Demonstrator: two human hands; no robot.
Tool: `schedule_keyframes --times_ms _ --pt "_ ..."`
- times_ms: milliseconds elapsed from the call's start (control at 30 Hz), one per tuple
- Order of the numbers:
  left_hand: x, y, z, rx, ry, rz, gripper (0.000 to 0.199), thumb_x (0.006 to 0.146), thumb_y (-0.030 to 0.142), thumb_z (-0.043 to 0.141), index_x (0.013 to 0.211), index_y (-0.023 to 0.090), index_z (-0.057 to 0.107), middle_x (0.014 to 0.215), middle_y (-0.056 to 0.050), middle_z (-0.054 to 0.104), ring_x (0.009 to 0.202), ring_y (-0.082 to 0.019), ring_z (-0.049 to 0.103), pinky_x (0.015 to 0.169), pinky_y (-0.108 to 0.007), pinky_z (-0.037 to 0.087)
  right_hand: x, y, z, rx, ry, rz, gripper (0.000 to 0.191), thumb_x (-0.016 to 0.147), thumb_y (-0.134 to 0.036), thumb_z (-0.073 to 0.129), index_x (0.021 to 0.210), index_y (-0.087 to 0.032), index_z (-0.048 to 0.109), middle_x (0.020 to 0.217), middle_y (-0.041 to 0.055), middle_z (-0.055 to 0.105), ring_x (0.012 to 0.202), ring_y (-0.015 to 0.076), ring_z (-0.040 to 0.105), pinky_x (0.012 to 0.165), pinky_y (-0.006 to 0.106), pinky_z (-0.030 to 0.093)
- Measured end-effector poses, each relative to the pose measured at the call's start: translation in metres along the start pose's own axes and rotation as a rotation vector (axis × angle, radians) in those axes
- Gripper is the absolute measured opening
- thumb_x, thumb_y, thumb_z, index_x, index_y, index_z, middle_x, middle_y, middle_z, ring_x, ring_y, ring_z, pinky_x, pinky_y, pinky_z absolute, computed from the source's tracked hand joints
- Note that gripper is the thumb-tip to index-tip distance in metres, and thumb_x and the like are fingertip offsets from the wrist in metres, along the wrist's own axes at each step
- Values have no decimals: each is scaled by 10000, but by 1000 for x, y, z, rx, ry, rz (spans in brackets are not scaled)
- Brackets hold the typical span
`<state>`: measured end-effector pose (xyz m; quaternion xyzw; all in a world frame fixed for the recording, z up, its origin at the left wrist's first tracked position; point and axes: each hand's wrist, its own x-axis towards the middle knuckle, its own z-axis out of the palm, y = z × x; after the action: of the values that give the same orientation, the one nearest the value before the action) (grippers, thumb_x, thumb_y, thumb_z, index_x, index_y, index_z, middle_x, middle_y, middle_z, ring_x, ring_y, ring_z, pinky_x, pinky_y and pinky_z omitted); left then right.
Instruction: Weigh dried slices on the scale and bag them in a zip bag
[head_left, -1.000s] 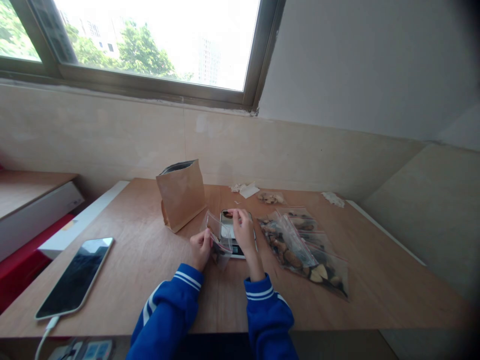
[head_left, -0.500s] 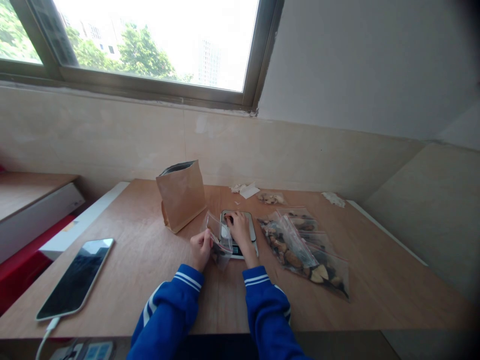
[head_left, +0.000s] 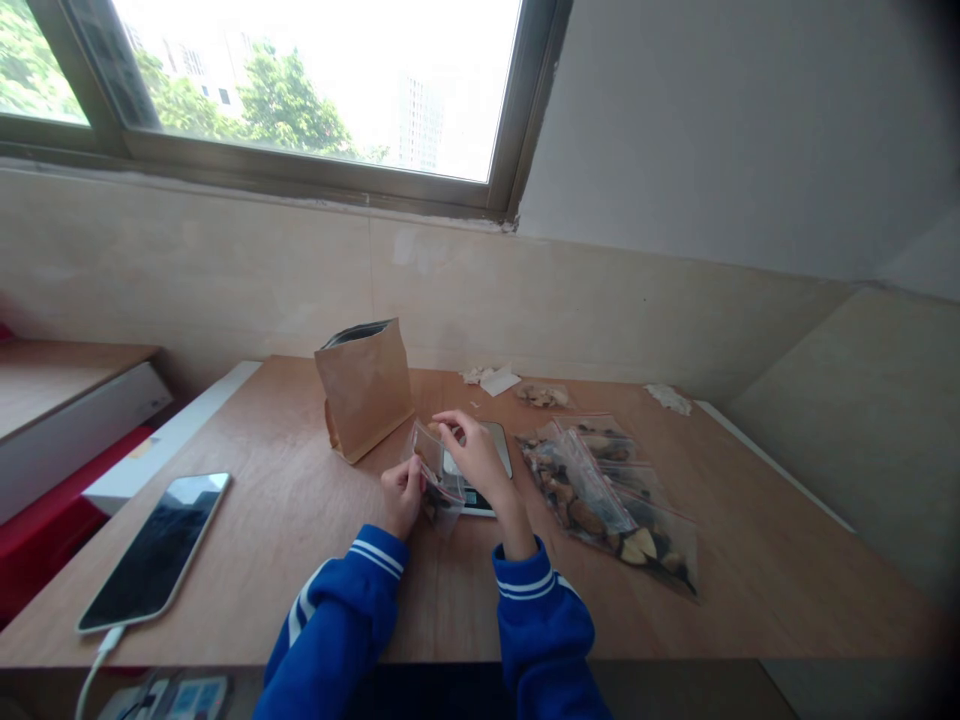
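Okay, so hands first. My left hand (head_left: 403,497) is wrapped around a small clear zip bag (head_left: 436,478), holding it up off the table with its mouth facing up and away from me. My right hand (head_left: 472,455) is in a narrow pinch right at the bag's mouth, fingertips (head_left: 442,421) together. There's a brownish dried piece (head_left: 433,429) there, but the view's poor, so I can't really tell if the pinch has that piece or just the plastic edge.

Both hands are hovering over a digital kitchen scale (head_left: 495,440), and the bag isn't resting on it. Just left of that stands a kraft paper pouch (head_left: 366,395), open at the top. On the right, a few bigger zip bags (head_left: 607,510) full of dried chunks lie overlapping, maybe mushroom or root slices, hard to say from here. A little heap of pale bits (head_left: 541,397) and some scraps of tissue (head_left: 491,380) sit further back on the plywood table (head_left: 247,520). A phone (head_left: 154,553) lies off to the left on a charging cable (head_left: 97,668).

My read on the step is loading or sorting pieces by hand at the bag's mouth. The next move calls for keeping that mouth open and the left grip steady, so nothing spills.
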<state>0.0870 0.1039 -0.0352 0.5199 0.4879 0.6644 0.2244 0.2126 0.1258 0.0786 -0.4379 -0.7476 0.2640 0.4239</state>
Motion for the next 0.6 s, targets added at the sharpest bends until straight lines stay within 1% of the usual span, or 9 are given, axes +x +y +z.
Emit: schedule_keyframes --times_ms 133,267,400,467,533,567,600 --pt "1 3 0 3 -6 3 588 924 528 418 435 201 418 408 12 458 401 -103 410 448 -248 324 -12 2 -5 5 -20 42 262 937 -316 458 1041 -216 676 974 38 725 803 169 640 751 291 487" --pt "1 7 0 7 1 12 592 925 531 412 434 199 402 412 12 454 399 -98 398 450 -246 321 -17 11 -9 6 10 39 265 936 -314 452 1020 -217 684 996 48 717 852 177 646 769 291 488" --pt "1 11 -1 17 -2 28 592 928 523 408 433 199 393 413 12 451 396 -96 392 455 -246 324 -22 20 -8 -28 54 32 279 947 -347 449 1020 -207 679 1043 80 690 908 194 639 820 322 497" --pt "0 11 -2 11 0 31 595 931 528 399 433 201 395 413 10 450 396 -97 389 455 -248 324 -30 23 -8 -5 39 75 302 956 -392 446 1070 -208 657 1094 95 682 953 206 643 844 344 502" --pt "-1 11 -2 6 3 32 601 931 542 387 436 202 400 418 7 452 401 -99 389 454 -249 324 -43 25 -6 57 -17 152 357 943 -446 483 1190 -217 600 1174 105 668 1009 216 651 871 365 509" --pt "-1 11 -3 4 4 36 603 929 553 384 438 203 401 420 6 451 403 -100 387 452 -250 323 -50 26 -5 96 -55 191 426 917 -467 534 1266 -222 552 1220 113 654 1040 222 653 889 376 512" --pt "-2 12 -3 3 5 40 605 925 566 384 440 203 401 420 6 446 405 -100 383 450 -250 320 -57 26 -4 137 -95 222 538 877 -476 602 1340 -226 490 1263 123 637 1076 231 651 910 388 512"
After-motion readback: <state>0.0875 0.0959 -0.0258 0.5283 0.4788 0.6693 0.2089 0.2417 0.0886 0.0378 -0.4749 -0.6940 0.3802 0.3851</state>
